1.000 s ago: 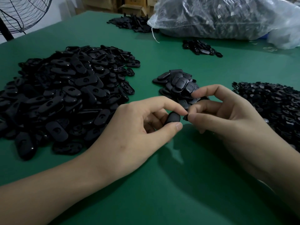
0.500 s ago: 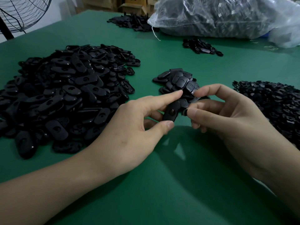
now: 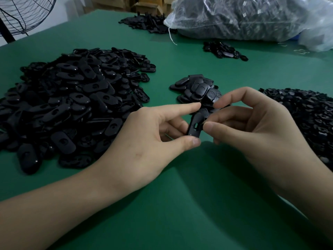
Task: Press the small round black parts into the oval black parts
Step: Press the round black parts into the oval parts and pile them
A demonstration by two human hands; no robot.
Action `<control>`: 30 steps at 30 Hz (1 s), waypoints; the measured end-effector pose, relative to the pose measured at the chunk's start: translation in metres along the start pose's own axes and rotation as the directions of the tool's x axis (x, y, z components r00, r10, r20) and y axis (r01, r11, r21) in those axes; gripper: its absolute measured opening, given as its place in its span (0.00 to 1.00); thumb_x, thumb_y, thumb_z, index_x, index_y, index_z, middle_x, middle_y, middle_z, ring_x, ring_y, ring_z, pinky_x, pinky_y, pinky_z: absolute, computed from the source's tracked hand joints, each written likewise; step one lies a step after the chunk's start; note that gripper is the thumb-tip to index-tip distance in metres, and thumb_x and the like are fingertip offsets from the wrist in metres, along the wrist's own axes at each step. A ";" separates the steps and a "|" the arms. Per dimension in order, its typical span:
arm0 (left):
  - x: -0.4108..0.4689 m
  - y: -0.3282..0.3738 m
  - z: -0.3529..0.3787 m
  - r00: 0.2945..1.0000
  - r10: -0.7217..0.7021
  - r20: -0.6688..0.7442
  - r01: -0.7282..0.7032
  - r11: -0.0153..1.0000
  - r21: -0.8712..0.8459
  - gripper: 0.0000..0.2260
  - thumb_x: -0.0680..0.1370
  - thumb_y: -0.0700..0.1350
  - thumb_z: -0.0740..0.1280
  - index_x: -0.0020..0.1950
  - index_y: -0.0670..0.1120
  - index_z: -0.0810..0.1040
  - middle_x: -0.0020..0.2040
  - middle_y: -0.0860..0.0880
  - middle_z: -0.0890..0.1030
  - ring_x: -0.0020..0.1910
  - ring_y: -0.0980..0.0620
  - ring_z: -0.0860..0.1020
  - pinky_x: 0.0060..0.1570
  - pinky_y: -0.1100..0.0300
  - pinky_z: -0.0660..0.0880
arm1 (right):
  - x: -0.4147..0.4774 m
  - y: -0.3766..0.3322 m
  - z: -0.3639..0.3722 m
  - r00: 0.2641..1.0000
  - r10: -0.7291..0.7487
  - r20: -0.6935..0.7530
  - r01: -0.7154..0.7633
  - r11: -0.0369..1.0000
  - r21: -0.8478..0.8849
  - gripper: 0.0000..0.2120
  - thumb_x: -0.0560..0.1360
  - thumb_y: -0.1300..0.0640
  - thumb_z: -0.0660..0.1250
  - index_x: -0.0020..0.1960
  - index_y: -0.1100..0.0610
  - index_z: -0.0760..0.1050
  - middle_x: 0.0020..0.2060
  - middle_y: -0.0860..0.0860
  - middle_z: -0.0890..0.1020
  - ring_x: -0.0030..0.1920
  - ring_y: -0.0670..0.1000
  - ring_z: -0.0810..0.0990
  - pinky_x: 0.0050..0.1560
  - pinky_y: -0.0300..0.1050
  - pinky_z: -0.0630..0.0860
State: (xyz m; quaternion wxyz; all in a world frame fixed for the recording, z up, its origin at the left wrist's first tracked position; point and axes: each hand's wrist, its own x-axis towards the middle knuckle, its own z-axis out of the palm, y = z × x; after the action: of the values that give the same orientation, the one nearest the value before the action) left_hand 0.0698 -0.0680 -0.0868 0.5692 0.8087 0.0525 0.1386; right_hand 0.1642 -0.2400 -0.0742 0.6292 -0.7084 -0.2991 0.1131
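Insertion step happening over the worktop [image 3: 180,204]
left hand [image 3: 144,141] is pinching the oval part [image 3: 194,126], right hand [image 3: 261,127] is pinching a small round part [image 3: 202,123] at its hole, probably needing a square push next

Pile of oval parts [image 3: 72,105] lay at frame left on the table [image 3: 180,204]. Small stack [image 3: 196,87] sat centre, pile of round parts [image 3: 306,114] at right edge, bag [image 3: 252,17] upper right.

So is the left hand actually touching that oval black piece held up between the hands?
Touching. The head view shows the left hand pinching the oval piece between thumb and fingers.
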 end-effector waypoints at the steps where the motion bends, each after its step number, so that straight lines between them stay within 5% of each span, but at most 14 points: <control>1: 0.000 0.001 0.000 1.000 0.000 -0.002 0.000 1.000 0.004 0.26 0.72 0.44 0.79 0.68 0.60 0.81 0.45 0.53 0.84 0.44 0.56 0.85 0.56 0.54 0.81 | 0.000 0.000 0.000 1.000 -0.011 -0.002 0.011 0.999 -0.031 0.16 0.68 0.56 0.78 0.52 0.54 0.77 0.40 0.54 0.87 0.35 0.56 0.83 0.42 0.51 0.82; 5: -0.001 0.003 0.001 1.000 0.003 -0.012 -0.003 1.000 0.003 0.23 0.72 0.42 0.79 0.65 0.58 0.83 0.43 0.56 0.85 0.42 0.57 0.84 0.53 0.57 0.80 | -0.002 -0.003 0.002 0.999 -0.053 -0.002 0.053 0.992 -0.117 0.14 0.69 0.58 0.78 0.51 0.54 0.77 0.40 0.52 0.87 0.36 0.59 0.83 0.44 0.64 0.81; 10: -0.001 0.003 0.002 1.000 0.016 -0.013 -0.015 1.000 0.025 0.22 0.72 0.41 0.79 0.62 0.59 0.84 0.47 0.54 0.85 0.43 0.55 0.84 0.51 0.56 0.79 | -0.002 -0.005 0.003 0.998 -0.070 0.011 0.070 0.985 -0.158 0.14 0.69 0.61 0.78 0.50 0.54 0.76 0.39 0.52 0.87 0.35 0.57 0.83 0.43 0.69 0.78; 23: -0.002 0.003 0.003 1.000 0.012 -0.015 -0.010 0.997 0.070 0.19 0.72 0.43 0.78 0.59 0.60 0.85 0.45 0.61 0.85 0.47 0.62 0.83 0.50 0.66 0.78 | -0.004 -0.007 0.004 0.984 -0.181 -0.001 0.160 0.876 -0.455 0.12 0.68 0.57 0.77 0.44 0.47 0.76 0.35 0.41 0.85 0.36 0.48 0.84 0.36 0.46 0.74; 30: -0.001 0.001 0.003 0.999 0.042 0.000 -0.042 0.997 0.062 0.17 0.76 0.40 0.75 0.59 0.59 0.86 0.47 0.56 0.86 0.49 0.57 0.84 0.53 0.55 0.80 | -0.005 -0.008 0.003 0.999 0.038 -0.029 -0.042 0.989 -0.143 0.13 0.64 0.55 0.80 0.45 0.53 0.79 0.35 0.52 0.87 0.33 0.57 0.83 0.36 0.43 0.78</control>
State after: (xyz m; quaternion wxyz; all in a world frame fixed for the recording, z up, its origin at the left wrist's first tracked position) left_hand 0.0699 -0.0710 -0.0868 0.5406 0.8269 0.0402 0.1494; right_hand 0.1560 -0.2404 -0.0684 0.5781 -0.7591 -0.2840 0.0945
